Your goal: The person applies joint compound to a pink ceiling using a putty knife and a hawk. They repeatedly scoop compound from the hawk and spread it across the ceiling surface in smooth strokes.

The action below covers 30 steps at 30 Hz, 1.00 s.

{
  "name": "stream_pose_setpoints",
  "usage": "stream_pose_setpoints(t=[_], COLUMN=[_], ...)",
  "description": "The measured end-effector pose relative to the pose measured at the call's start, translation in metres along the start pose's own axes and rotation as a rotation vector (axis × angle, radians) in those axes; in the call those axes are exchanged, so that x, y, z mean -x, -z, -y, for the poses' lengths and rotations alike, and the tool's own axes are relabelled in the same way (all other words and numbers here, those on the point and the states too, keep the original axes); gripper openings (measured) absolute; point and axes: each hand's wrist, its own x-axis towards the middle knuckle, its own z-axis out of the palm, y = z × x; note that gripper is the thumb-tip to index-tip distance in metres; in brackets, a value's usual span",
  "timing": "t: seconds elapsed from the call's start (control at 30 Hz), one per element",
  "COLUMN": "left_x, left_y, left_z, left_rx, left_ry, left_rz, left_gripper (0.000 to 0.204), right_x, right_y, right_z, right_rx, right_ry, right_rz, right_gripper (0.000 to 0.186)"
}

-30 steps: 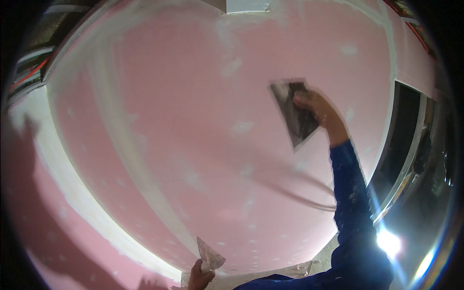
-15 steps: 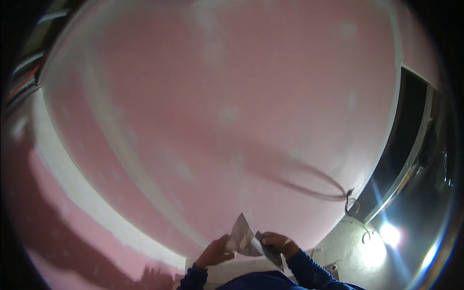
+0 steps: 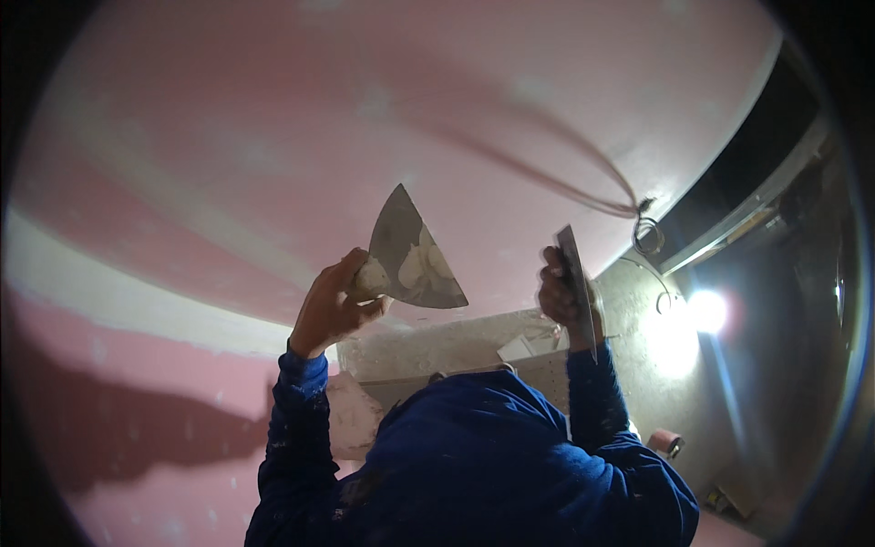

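My left hand [image 3: 332, 304] is closed around the handle end of a broad triangular putty knife [image 3: 390, 235]. Pale filler [image 3: 425, 266] lies in patches on the grey blade, which points up and to the right. Across from it, my right hand [image 3: 563, 294] grips a flat metal scraper [image 3: 583, 294], seen almost edge-on and standing upright. Its handle is hidden by the fingers and the blade. A gap separates the two tools, and neither touches the wall [image 3: 273, 155] of pink plasterboard with pale filled strips.
A coiled cable [image 3: 646, 235] hangs at the board's right edge. Beyond it a bright lamp [image 3: 707, 312] shines near a dark opening [image 3: 743, 169]. Low on the right are a reddish roll-shaped object [image 3: 665, 442] and a pale board-like piece [image 3: 732, 490].
My hands have risen in the picture and moved apart, so the two blades no longer overlap. The view has tipped downward, showing more of my blue sleeves and the floor side.
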Motion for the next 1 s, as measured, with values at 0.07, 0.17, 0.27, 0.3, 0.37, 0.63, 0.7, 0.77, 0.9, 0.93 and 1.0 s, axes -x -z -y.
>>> stream_pose_setpoints(t=[0.07, 0.17, 0.27, 0.3, 0.37, 0.63, 0.7, 0.77, 0.9, 0.93, 1.0], left_x=[-0.007, -0.014, -0.023, -0.024, -0.023, -0.006, 0.0, 0.005, -0.007, -0.007, -0.012], left_y=[-0.02, -0.045, -0.065, -0.069, -0.075, -0.091, -0.071, -0.041, 0.007, 0.014, 0.028], left_z=[-0.004, -0.007, -0.007, -0.007, -0.006, -0.006, 0.0, 0.007, 0.005, 0.001, -0.011], left_rx=[0.067, 0.048, -0.046, -0.053, -0.066, -0.046, 0.006, -0.08, -0.273, -0.417, -0.551], left_ry=[-0.006, -0.015, -0.037, -0.05, -0.065, -0.112, -0.051, -0.109, -0.081, -0.066, -0.06], left_rz=[0.005, 0.023, 0.038, 0.042, 0.044, 0.164, 0.132, 0.118, 0.222, 0.216, 0.24], left_gripper=[0.041, 0.041, 0.045, 0.046, 0.046, 0.05, 0.05, 0.049, 0.049, 0.048, 0.047], right_x=[-0.008, -0.011, -0.008, -0.006, -0.002, -0.014, -0.004, 0.006, 0.015, 0.009, 0.001], right_y=[0.004, 0.006, 0.015, 0.021, 0.039, 0.104, 0.086, 0.055, -0.027, -0.05, -0.091], right_z=[-0.023, -0.059, -0.073, -0.075, -0.084, -0.084, -0.053, -0.022, 0.02, 0.024, 0.023], right_rx=[-0.236, -0.396, -0.475, -0.519, -0.382, 0.063, -0.042, 0.083, 1.008, 1.487, 2.122], right_ry=[-0.097, -0.122, -0.217, -0.255, -0.219, -0.019, 0.127, 0.191, 0.149, 0.232, 0.312], right_rz=[0.174, 0.204, 0.036, -0.055, -0.049, -0.624, -0.541, -0.337, -0.675, -0.339, 0.048], right_gripper=[0.026, 0.032, 0.04, 0.043, 0.046, 0.031, 0.03, 0.031, 0.038, 0.04, 0.048])
